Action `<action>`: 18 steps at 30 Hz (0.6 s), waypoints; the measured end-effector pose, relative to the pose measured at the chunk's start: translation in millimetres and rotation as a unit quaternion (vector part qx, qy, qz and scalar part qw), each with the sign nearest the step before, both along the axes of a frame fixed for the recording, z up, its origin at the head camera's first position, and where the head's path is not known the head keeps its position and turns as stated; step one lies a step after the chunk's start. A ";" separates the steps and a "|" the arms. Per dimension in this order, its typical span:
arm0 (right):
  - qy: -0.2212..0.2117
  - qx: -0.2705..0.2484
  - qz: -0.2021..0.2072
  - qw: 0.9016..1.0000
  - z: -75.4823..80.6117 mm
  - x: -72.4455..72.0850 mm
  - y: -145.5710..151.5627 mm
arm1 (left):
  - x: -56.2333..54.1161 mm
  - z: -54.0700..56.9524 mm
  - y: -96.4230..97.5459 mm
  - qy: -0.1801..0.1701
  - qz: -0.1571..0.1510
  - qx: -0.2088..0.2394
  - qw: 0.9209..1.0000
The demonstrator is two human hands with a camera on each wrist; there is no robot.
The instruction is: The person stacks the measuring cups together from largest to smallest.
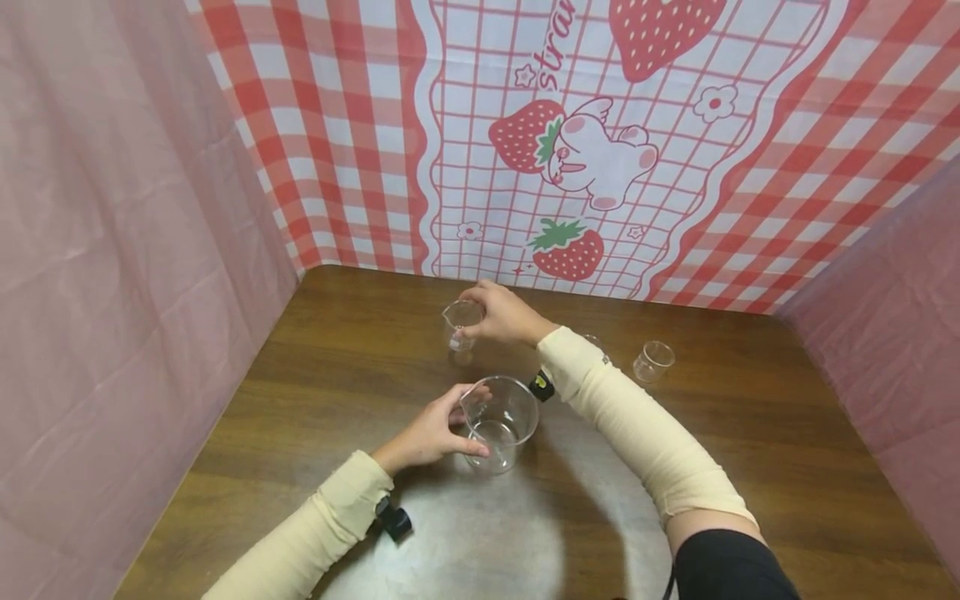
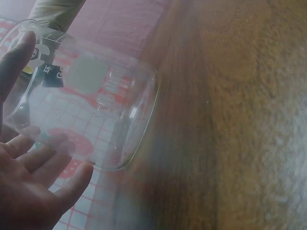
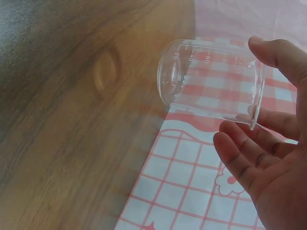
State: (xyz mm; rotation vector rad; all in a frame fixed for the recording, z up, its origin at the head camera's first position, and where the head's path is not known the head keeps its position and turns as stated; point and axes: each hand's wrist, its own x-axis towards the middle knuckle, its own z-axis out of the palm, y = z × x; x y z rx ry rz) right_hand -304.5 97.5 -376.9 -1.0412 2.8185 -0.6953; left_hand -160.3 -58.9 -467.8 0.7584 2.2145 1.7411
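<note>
A large glass beaker [image 1: 517, 423] stands upright on the wooden table [image 1: 337, 358]; beyond it hangs a red-and-white strawberry-print cloth [image 1: 465, 150], with pink curtains [image 1: 127, 275] at either side. To its right, well apart, sits a small glass beaker [image 1: 654, 362] and, nearer, another glass vessel [image 1: 592, 340] — mostly hidden by the right sleeve [image 1: 637, 433], so its shape cannot be told. A black wrist camera [image 1: 542, 386] shows just beside the large beaker's rim in the head view. The left hand [image 1: 429, 429] holds the large beaker from its left, thumb on the near side and fingers on the far side. The right arm reaches across from the right, and the right hand [image 1: 504, 315] grips a graduated beaker [image 1: 459, 337] by its rim, beyond the large beaker — whether its base touches the table, I cannot tell.
</note>
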 end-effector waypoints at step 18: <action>0.016 -0.006 0.012 1.000 15.8 9.0 11.0 | 0.6 -0.6 0.8 -0.004 -0.001 0.000 1.000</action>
